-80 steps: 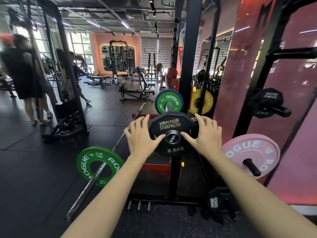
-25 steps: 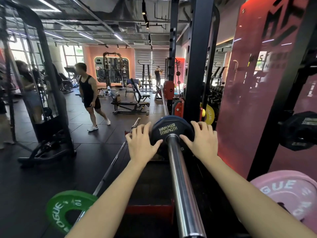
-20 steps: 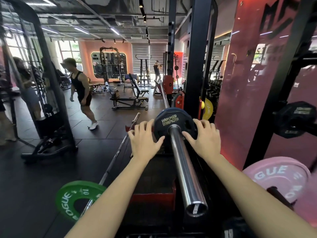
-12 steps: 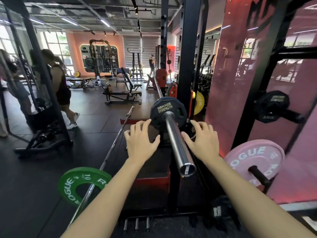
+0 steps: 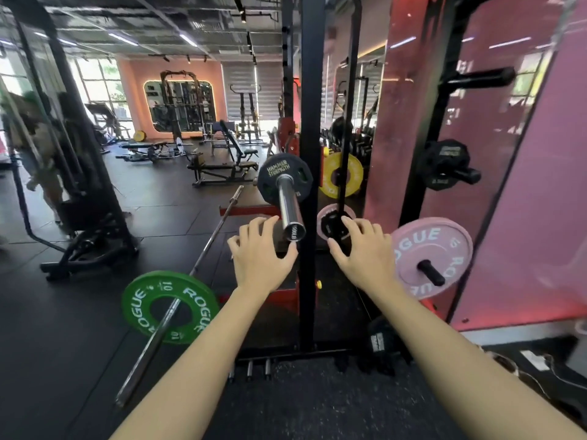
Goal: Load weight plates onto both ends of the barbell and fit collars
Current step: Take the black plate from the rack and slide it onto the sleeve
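A black Hammer Strength plate (image 5: 283,179) sits far in on the chrome barbell sleeve (image 5: 289,211), which points toward me from the black rack. My left hand (image 5: 259,255) hovers just below and left of the sleeve's end, fingers relaxed and holding nothing. My right hand (image 5: 365,249) hangs to the right of the rack upright (image 5: 310,154), also empty with loose fingers. Both hands are apart from the plate. No collar is visible on the sleeve.
A second barbell (image 5: 178,300) with a green Rogue plate (image 5: 170,308) lies on the floor at left. A pink Rogue plate (image 5: 430,257) and a small black plate (image 5: 444,168) hang on storage pegs at right. A yellow plate (image 5: 341,174) sits behind the upright. People move at far left.
Both hands let go of the black plate after pushing it inward along the sleeve and have drawn back toward me and downward. My view has pulled back from the sleeve.
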Demonstrator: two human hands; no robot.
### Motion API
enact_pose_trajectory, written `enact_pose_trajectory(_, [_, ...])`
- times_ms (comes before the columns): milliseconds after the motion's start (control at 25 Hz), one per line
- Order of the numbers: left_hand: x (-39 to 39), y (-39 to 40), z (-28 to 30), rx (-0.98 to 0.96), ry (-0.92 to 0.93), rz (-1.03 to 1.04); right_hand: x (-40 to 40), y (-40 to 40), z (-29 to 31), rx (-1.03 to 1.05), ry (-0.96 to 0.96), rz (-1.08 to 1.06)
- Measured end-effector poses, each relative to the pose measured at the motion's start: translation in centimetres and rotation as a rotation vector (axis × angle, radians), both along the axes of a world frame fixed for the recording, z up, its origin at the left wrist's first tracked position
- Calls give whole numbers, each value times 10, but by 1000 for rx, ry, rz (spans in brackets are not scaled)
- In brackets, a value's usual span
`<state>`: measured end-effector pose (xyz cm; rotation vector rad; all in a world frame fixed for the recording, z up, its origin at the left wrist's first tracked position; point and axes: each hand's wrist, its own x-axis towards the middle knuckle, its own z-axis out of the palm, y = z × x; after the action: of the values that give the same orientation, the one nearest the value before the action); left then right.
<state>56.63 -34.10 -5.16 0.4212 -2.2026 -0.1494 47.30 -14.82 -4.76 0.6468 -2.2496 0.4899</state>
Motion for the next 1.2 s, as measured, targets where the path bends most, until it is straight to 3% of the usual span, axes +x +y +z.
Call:
enact_pose_trajectory(240, [4, 101, 1, -57, -55, -127, 36, 99, 9, -32, -8, -127])
enact_pose_trajectory(720, [-78, 310, 17, -43, -98, -573, 42, 315, 10, -132, -37, -615])
enact_pose_trajectory(920, [-132, 322, 8, -4, -108, -639, -2, 329, 9, -124, -66, -660])
enact_pose_trajectory(1200, [-242, 274, 23, 54, -53, -590, -114, 282, 37, -30, -70, -609])
